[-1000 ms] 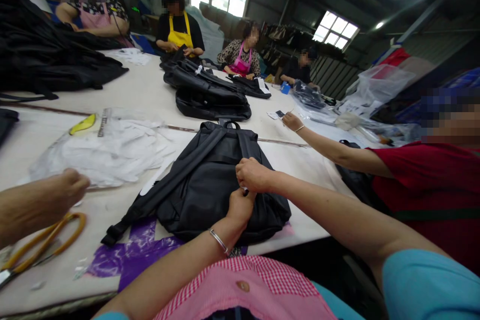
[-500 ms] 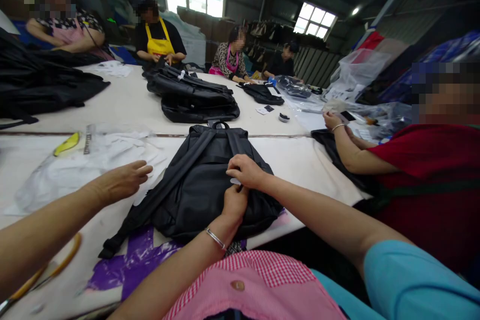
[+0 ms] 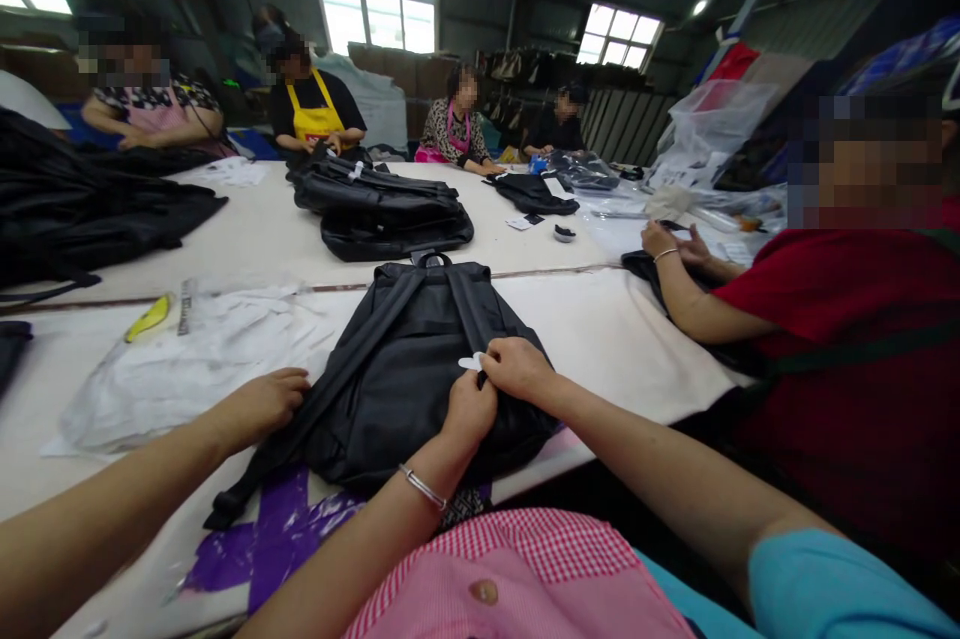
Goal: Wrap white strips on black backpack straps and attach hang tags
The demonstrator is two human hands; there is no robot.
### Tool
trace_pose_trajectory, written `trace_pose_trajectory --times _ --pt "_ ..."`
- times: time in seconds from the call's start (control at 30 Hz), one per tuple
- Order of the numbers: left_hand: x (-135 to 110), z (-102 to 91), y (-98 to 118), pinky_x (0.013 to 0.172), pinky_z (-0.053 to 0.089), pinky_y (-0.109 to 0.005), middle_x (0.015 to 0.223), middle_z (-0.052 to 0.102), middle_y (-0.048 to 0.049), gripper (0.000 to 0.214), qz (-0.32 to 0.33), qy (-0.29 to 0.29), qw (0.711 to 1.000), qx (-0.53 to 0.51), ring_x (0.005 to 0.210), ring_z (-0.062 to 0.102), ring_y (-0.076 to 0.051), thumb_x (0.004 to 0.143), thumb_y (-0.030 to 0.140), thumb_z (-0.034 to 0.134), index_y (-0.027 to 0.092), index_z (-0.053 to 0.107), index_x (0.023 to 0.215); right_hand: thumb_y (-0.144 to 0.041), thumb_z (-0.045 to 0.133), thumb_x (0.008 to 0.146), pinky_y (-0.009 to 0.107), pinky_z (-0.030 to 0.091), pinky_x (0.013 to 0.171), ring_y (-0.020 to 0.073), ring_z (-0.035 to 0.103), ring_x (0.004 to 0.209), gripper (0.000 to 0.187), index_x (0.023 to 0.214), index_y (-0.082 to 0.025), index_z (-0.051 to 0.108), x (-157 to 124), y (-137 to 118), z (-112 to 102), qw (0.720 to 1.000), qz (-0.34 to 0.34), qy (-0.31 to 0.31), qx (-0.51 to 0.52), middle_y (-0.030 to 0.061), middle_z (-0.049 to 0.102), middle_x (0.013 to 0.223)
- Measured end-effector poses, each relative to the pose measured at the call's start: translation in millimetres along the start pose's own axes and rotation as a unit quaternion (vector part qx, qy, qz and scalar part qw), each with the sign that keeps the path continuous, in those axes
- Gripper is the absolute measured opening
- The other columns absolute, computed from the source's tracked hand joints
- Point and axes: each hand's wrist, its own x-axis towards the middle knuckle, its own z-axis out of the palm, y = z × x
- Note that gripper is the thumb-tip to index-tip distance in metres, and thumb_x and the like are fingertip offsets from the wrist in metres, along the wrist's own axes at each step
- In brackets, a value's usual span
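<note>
A black backpack [image 3: 409, 369] lies flat on the table with its straps up. My left hand [image 3: 469, 409], with a bracelet on the wrist, and my right hand [image 3: 517, 369] meet on the lower middle of the backpack. Both are closed in a pinch round a small white tag [image 3: 472, 360] that sticks out between them.
A co-worker's hand [image 3: 259, 404] reaches in from the left and rests by the backpack's strap [image 3: 300, 434]. White plastic bags [image 3: 187, 359] lie to the left and purple plastic [image 3: 277, 529] under the backpack. More black bags [image 3: 382, 209] are stacked behind. A person in red [image 3: 825, 319] sits at the right.
The co-worker's hand has come in from the left to the backpack's strap. The person in red has drawn an arm back. My hands stay together on the backpack; the white tag now shows.
</note>
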Motion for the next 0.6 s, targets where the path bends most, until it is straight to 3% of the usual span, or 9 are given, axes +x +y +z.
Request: trace_pose_trajectory --times 0.07,0.13,0.2,0.27,0.33,0.4,0.47,0.53,0.6 --pt "-0.5 -12.1 0.9 0.086 0.05 -0.035 0.038 0.043 0.007 0.033 -0.041 0.03 0.999 0.008 0.05 0.051 -0.015 0.074 0.009 0.058 0.027 0.049 0.048 -0.032 0.049 0.088 0.027 0.034 0.064 0.0169 0.06 0.074 0.028 0.073 -0.018 0.067 2.8 4.3 2.4 1.0 -0.016 0.0 0.022 0.0064 0.07 0.078" --pt "-8.9 9.4 4.0 0.076 0.052 -0.033 0.035 0.036 0.0078 0.033 -0.069 0.072 0.995 -0.011 0.045 0.047 -0.014 0.077 0.012 0.057 0.029 0.048 0.05 -0.029 0.049 0.087 0.026 0.033 0.063 0.0155 0.058 0.07 0.027 0.07 -0.018 0.067 3.5 9.1 3.5 0.998 -0.033 0.001 0.045 0.0054 0.069 0.073" --pt "-19.7 68.8 4.2 0.064 0.052 -0.031 0.034 0.033 0.0078 0.029 -0.09 0.083 0.992 -0.031 0.043 0.046 -0.014 0.078 0.017 0.061 0.028 0.051 0.053 -0.028 0.049 0.086 0.026 0.032 0.061 0.0144 0.057 0.066 0.027 0.068 -0.017 0.066 2.1 12.1 3.5 0.997 -0.047 0.004 0.058 0.0047 0.069 0.071" --pt "-25.5 150.9 -4.6 0.055 0.05 -0.031 0.034 0.033 0.0073 0.023 -0.064 0.118 0.99 -0.05 0.045 0.05 -0.016 0.076 0.026 0.069 0.026 0.056 0.058 -0.027 0.049 0.086 0.026 0.031 0.06 0.0141 0.056 0.065 0.027 0.069 -0.017 0.066 -0.1 12.8 2.4 0.997 -0.052 0.01 0.059 0.0045 0.069 0.07" --pt "-23.3 226.5 -22.1 0.054 0.049 -0.031 0.042 0.048 0.0029 0.021 -0.069 0.092 0.992 -0.044 0.049 0.056 -0.017 0.07 0.031 0.075 0.021 0.061 0.06 -0.028 0.048 0.087 0.027 0.031 0.06 0.0146 0.057 0.066 0.027 0.071 -0.017 0.067 -2.2 12.0 0.9 0.997 -0.052 0.012 0.051 0.0049 0.069 0.072" --pt "-15.9 272.2 -41.3 0.054 0.049 -0.03 0.052 0.057 -0.0005 0.023 -0.053 0.08 0.995 -0.015 0.051 0.058 -0.017 0.073 0.037 0.07 0.017 0.064 0.063 -0.034 0.047 0.089 0.027 0.031 0.06 0.0161 0.059 0.07 0.031 0.072 -0.018 0.067 -3.5 10.7 -0.4 0.998 -0.051 0.006 0.038 0.0059 0.071 0.076" --pt "-8.7 284.5 -54.8 0.053 0.047 -0.028 0.056 0.061 -0.0021 0.028 -0.014 0.077 0.996 0.05 0.052 0.058 -0.017 0.078 0.041 0.063 0.017 0.066 0.065 -0.042 0.045 0.091 0.028 0.032 0.061 0.0182 0.061 0.073 0.036 0.074 -0.018 0.067 -4.2 9.5 -1.2 0.998 -0.049 -0.007 0.026 0.007 0.071 0.079" --pt "-5.5 277.1 -59.7 0.054 0.044 -0.027 0.056 0.062 -0.0023 0.033 0.049 0.083 0.983 0.159 0.052 0.058 -0.016 0.083 0.041 0.056 0.018 0.065 0.063 -0.045 0.044 0.091 0.028 0.033 0.061 0.0195 0.062 0.076 0.039 0.077 -0.018 0.068 -4.4 8.2 -1.1 0.999 -0.044 -0.015 0.012 0.0079 0.072 0.082" --pt "-7.1 266.7 -58.6 0.056 0.04 -0.027 0.055 0.062 -0.0024 0.037 0.121 0.093 0.948 0.279 0.053 0.056 -0.015 0.087 0.04 0.05 0.019 0.063 0.06 -0.04 0.043 0.092 0.028 0.035 0.063 0.0199 0.063 0.078 0.036 0.08 -0.018 0.069 -4.1 7.0 -0.1 0.999 -0.04 -0.02 -0.002 0.0088 0.072 0.085"
